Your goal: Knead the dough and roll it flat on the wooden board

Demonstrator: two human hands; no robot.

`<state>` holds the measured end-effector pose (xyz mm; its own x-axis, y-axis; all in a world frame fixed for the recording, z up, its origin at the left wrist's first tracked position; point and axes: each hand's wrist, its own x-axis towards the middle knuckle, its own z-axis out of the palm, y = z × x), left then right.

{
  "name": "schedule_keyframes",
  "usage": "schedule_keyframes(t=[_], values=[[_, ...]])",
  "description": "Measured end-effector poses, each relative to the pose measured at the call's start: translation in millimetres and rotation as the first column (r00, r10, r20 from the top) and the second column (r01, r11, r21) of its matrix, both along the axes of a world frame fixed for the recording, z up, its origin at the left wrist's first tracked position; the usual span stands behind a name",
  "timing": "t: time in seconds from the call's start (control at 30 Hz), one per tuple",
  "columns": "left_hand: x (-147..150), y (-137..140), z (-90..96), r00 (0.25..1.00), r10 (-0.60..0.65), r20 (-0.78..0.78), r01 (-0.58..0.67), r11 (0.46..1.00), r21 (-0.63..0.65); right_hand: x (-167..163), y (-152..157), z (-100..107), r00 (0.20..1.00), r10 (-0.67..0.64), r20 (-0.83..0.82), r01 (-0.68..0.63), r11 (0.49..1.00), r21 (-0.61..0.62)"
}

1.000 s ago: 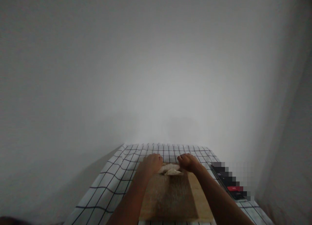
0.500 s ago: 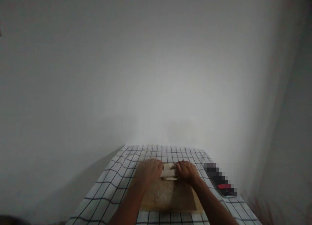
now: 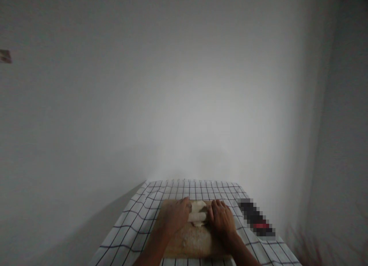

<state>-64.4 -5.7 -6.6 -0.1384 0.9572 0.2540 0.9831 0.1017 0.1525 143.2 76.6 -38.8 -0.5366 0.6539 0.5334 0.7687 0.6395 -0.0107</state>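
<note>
- L hand (image 3: pixel 178 214): fingers curled over L end of pin, grasping it; fingertips hidden.
- R hand (image 3: pixel 223 218): fingers bent over R end of pin, also grasping; exact thumb hold hard to tell.
- Pin (image 3: pixel 198 217): pale, lies crosswise btwn hands; only mid part shows.
- Dough (image 3: pixel 199 206): pale, under pin, sticks out on far & near sides, toward far end of board.
- Board (image 3: pixel 191 245): wooden, flat, under dough & both hands; whitish smears on near half, R side in shadow.
- Cloth-covered worktop (image 3: pixel 122 235): white w/ dark grid lines, around & under board; cloth wavy along L side.
- Dark item (image 3: pixel 253 216): on R edge of worktop, well apart from R hand; pixelated, red patch near its near end, can't ID.
- Wall (image 3: pixel 198 85): pale grey, behind worktop; small brownish patch (image 3: pixel 5 56) at far L, partly cut off.
</note>
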Motion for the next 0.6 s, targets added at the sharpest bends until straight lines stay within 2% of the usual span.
schedule_keyframes(t=[0.07, 0.13, 0.2, 0.27, 0.33, 0.4, 0.53, 0.6], values=[[-3, 15, 3.4, 0.984, -0.032, 0.174, 0.039, 0.999, -0.037, -1, 4, -3, 1.000, -0.011, 0.027, 0.012, 0.999, -0.037], [-4, 31, 9.5, 0.922, -0.081, 0.379, 0.120, 0.990, -0.079, -2, 7, -5, 0.997, -0.012, 0.075, 0.017, 0.998, -0.060], [-1, 44, 16.7, 0.854, -0.135, 0.503, 0.218, 0.970, -0.111, -2, 8, -7, 0.992, -0.003, 0.124, 0.010, 0.998, -0.059], [2, 53, 22.9, 0.838, -0.213, 0.502, 0.314, 0.941, -0.125, -1, 9, -8, 0.990, -0.004, 0.143, 0.012, 0.998, -0.057], [3, 59, 26.3, 0.856, -0.275, 0.437, 0.370, 0.917, -0.149, -2, 10, -9, 0.991, -0.014, 0.132, 0.022, 0.998, -0.056], [2, 62, 26.5, 0.888, -0.247, 0.389, 0.342, 0.919, -0.196, -2, 11, -10, 0.993, -0.018, 0.119, 0.025, 0.998, -0.060], [-5, 65, 24.1, 0.918, -0.016, 0.397, 0.106, 0.973, -0.206, -4, 11, -6, 0.995, -0.043, 0.092, 0.053, 0.993, -0.110], [-10, 62, 25.4, 0.908, 0.079, 0.412, 0.019, 0.973, -0.229, -4, 9, -4, 0.993, -0.061, 0.098, 0.073, 0.988, -0.133]])
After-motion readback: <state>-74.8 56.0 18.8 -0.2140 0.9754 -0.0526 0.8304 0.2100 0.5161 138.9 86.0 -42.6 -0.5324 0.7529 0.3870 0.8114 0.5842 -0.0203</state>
